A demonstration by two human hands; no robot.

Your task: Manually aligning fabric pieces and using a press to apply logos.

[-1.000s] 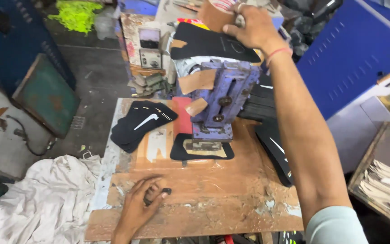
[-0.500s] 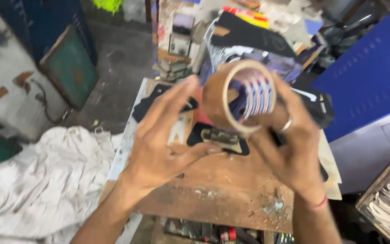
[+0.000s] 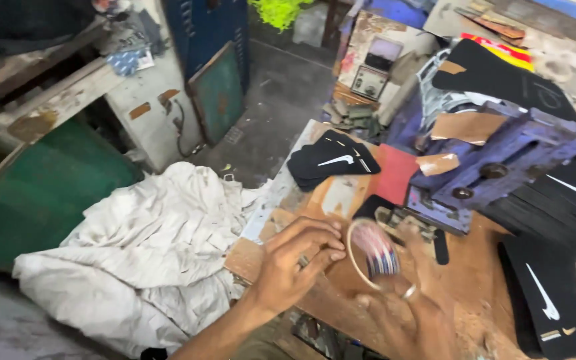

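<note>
Cluttered wooden worktop (image 3: 475, 287), purple press (image 3: 501, 167) at the back, white cloth (image 3: 148, 247) heaped left. I held the tape roll (image 3: 371, 257) just above the near edge: right hand (image 3: 411, 313) gripped it from below, blurred; left hand (image 3: 298, 260) fingers (image 3: 325, 240) curled at its rim. Judged it best to keep the roll steady while picking the end.

Tape roll (image 3: 373, 255) in your hands: tan ring, red-blue-white stripes inside. Left of it, your wooden bench (image 3: 341, 200): orange-brown, pale scuffs. Above roll, press machine (image 3: 495, 167): purple, brown patches. Beyond bench, black fabric pieces (image 3: 331, 160) with white curved mark, red sheet (image 3: 395, 175) beside. Far left of roll, crumpled cloth (image 3: 148, 247): off-white.
</note>
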